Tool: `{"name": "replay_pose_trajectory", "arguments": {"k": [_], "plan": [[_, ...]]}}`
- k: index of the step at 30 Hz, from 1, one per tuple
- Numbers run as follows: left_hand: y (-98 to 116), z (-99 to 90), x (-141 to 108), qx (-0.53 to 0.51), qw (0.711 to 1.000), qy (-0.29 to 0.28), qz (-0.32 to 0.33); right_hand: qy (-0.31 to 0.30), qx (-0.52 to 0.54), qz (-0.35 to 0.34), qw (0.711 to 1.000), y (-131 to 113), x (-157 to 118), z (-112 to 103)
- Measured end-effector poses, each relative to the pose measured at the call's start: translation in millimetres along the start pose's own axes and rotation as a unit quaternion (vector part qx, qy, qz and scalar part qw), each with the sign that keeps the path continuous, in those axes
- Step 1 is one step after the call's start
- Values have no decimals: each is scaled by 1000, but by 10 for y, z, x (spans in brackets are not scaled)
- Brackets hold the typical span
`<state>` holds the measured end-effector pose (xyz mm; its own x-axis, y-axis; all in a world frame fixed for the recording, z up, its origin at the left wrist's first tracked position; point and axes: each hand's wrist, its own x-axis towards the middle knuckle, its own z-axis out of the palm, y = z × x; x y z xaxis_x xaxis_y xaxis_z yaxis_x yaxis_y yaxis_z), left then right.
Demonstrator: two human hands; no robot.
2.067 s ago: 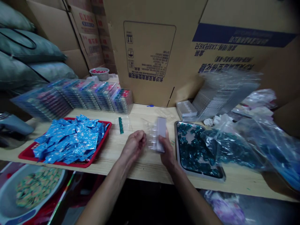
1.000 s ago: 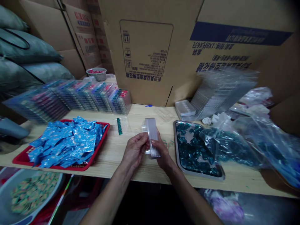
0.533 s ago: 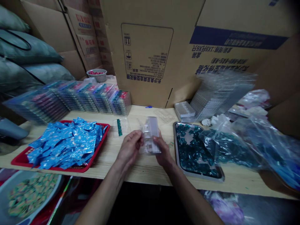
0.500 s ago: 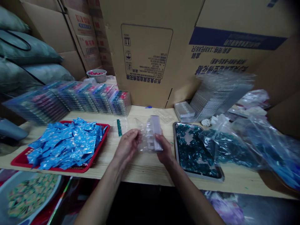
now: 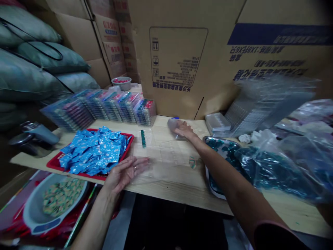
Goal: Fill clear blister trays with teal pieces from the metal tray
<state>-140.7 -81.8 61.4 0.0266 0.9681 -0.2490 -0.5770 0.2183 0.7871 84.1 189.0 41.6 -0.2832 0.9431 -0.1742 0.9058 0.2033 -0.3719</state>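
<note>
My left hand (image 5: 126,172) lies palm up near the table's front edge, fingers stretched toward clear plastic trays (image 5: 166,152), motion-blurred on the wood. It grips nothing. Farther back, close to the cardboard, my right hand (image 5: 184,130) is closed round a small stack of clear plastic trays (image 5: 172,125), blurred and partly covered by the fingers. A dark green strip of pieces (image 5: 143,139) lies in a clear tray left of centre. Some green pieces (image 5: 192,162) show at the right end of the clear trays.
A red basket (image 5: 49,166) of blue sachets stands left; behind it are stacked filled trays (image 5: 145,113). Under my right forearm is a metal tray (image 5: 208,180) of green pieces, beside a clear bag (image 5: 262,166). Empty trays (image 5: 244,111) lean against a cardboard box (image 5: 179,100).
My right hand has carried the stack of clear trays away toward the cardboard. My left hand has opened and moved left and nearer. Clear trays now lie between them. The view has swung left.
</note>
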Motion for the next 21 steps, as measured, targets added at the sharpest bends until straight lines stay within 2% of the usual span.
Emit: {"name": "replay_pose_trajectory", "arguments": {"k": [2,4,5,6,8,10,12,13,15,18,21], "plan": [[43,8,-154,57,997,33,37,-4,-25,12,1000,-35,19,88],[68,3,-299,209,971,67,91,4,-46,-3,999,-44,-30,100],[62,-19,-357,315,939,72,120,13,-50,-26,998,-42,-86,80],[39,-58,-399,425,891,63,146,24,-44,-61,997,-36,-166,52],[-64,-176,-432,609,773,0,178,32,-24,-154,987,-19,-406,3],[-224,-296,-408,711,673,-84,189,-5,-23,-246,969,6,-737,19],[-389,-363,-356,755,612,-131,195,-72,-62,-302,949,31,-1111,125],[-460,-368,-327,768,593,-134,201,-97,-90,-310,942,36,-1294,207],[-565,-336,-262,784,571,-115,215,-90,-123,-300,942,21,-1617,400],[-633,-280,-136,795,554,-80,232,-16,-150,-279,948,-68,-1934,674],[-611,-333,12,798,546,-71,246,49,-184,-265,945,-157,-2042,831]]}}
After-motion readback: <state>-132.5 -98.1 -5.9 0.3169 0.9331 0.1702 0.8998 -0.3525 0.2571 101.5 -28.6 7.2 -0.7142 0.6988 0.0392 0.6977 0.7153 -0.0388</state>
